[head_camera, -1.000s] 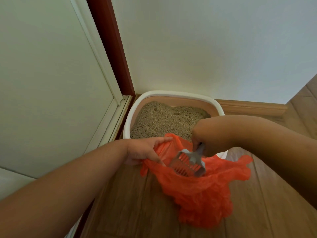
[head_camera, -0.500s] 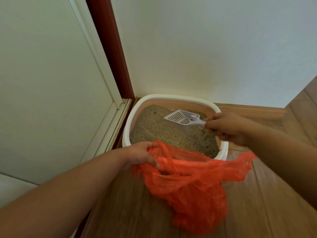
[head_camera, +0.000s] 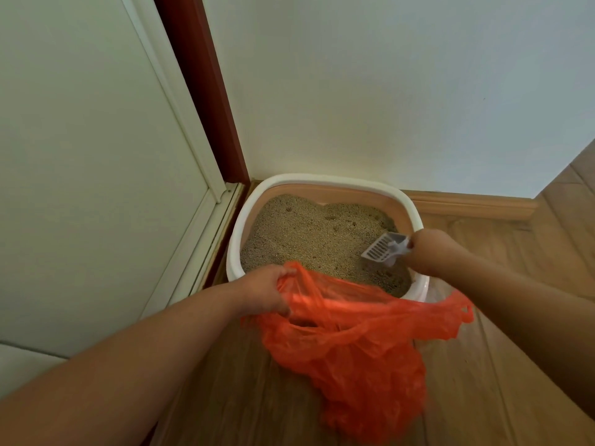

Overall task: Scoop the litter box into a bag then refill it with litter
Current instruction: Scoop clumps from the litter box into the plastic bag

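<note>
Right hand (head_camera: pixel 431 252) clenches slotted scoop (head_camera: pixel 383 249) handle, digging near-right litter (head_camera: pixel 309 239); left hand (head_camera: pixel 265 292) pinches orange bag (head_camera: pixel 360 342) rim, mouth kept open beside litter box (head_camera: pixel 238 226).

head-worn view, angled down — close in

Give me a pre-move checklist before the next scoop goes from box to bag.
1. Right hand grips scoop handle: ok.
2. Scoop blade down at the litter: ok.
3. Left hand holds orange bag rim: ok.
4. Bag mouth open wide enough: cannot tell, the rim sags and folds.
5. Bag close to litter box: ok, it drapes at the near edge.
6. Clump in scoop: cannot tell.
</note>
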Demonstrator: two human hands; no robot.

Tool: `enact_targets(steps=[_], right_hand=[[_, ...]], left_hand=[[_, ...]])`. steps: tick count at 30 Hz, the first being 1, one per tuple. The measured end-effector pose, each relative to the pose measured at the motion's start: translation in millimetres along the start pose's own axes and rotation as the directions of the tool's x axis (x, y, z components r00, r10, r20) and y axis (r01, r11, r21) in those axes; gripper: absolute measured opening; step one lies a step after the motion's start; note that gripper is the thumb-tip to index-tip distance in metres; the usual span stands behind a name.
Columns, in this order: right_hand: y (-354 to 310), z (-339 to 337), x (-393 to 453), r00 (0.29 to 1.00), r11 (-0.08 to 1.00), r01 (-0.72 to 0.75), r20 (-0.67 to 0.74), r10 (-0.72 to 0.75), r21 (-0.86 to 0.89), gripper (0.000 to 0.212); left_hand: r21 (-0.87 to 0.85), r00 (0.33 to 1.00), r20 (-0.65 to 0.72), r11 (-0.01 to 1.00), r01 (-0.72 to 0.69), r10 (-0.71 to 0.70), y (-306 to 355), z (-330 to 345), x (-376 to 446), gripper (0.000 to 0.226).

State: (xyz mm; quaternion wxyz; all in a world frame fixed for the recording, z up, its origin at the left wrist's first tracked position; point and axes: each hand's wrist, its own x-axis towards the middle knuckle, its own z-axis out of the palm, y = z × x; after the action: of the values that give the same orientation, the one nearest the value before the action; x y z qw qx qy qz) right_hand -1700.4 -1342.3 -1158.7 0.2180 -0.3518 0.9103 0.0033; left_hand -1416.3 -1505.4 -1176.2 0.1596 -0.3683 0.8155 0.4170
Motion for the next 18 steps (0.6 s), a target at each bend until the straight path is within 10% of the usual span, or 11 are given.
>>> enact_targets(steps=[18], right_hand=[[-21,-4,3,0.983,0.988,-0.078,0.153,0.099,-0.133,0.077]], left_hand=[[0.041,0.999,-0.010,0.999,-0.031,0.031,-13,6,12,0.098]])
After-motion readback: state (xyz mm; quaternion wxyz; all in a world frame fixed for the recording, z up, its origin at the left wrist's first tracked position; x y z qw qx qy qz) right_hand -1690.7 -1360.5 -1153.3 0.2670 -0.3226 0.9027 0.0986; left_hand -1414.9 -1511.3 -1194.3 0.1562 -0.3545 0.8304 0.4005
